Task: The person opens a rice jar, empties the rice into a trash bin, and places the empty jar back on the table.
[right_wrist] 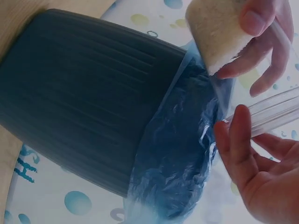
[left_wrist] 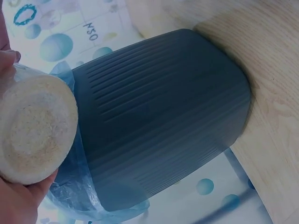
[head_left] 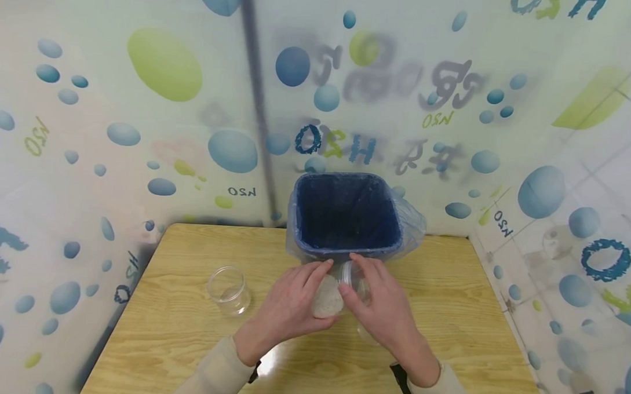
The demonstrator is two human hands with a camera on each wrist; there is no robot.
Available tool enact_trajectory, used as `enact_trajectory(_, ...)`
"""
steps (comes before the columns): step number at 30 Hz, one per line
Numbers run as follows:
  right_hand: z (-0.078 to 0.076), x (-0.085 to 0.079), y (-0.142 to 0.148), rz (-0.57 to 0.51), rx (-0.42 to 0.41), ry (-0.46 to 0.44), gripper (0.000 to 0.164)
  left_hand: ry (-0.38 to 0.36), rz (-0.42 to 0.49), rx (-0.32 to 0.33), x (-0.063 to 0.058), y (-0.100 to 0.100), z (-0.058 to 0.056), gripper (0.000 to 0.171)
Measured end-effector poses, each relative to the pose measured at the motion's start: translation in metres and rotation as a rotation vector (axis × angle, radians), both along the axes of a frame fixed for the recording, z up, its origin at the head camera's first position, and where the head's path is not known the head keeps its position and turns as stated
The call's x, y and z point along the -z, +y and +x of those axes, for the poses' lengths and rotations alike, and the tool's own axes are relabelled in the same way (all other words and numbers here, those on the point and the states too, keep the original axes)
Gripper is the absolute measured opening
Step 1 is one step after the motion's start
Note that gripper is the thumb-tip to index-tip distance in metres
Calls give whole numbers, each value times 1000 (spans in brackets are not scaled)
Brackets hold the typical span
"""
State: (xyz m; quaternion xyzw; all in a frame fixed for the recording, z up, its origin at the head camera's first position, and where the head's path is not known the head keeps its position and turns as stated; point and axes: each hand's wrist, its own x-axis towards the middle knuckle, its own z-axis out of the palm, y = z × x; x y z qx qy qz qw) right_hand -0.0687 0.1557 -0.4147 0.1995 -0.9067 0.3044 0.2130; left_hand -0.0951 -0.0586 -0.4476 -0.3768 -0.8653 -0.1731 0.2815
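My left hand [head_left: 296, 298] grips a clear jar of pale, rice-like grains [head_left: 327, 297], fingers curled round its side. In the left wrist view the jar's round bottom [left_wrist: 37, 130] faces the camera, and the right wrist view shows the packed grains [right_wrist: 217, 35] tilted over the bin's rim. Close beside it, my right hand [head_left: 382, 303] holds a clear plastic container with a ridged rim [head_left: 346, 273], thumb on one side and fingers on the other. Both hands are just in front of a dark blue bin [head_left: 306, 243] lined with a translucent bag [right_wrist: 173, 140].
An uncovered clear jar [head_left: 230, 291] stands on the wooden table [head_left: 175, 343] to the left. Another clear round edge [head_left: 367, 336] shows partly under my right hand. Patterned sheeting [head_left: 167, 122] surrounds the table at the back and sides.
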Motion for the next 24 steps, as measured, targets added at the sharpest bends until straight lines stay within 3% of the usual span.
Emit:
enact_trajectory(8, -5, 6, 2, -69, -56, 67, 69, -34, -4, 9, -4, 0, 0, 103)
enact_trajectory(16, -11, 18, 3, -106, -121, 207, 66, -64, -8, 9, -4, 0, 1, 95)
enact_trajectory(24, -11, 19, 3, -99, -168, 235, 67, -98, 8, 26, -6, -1, 2, 97)
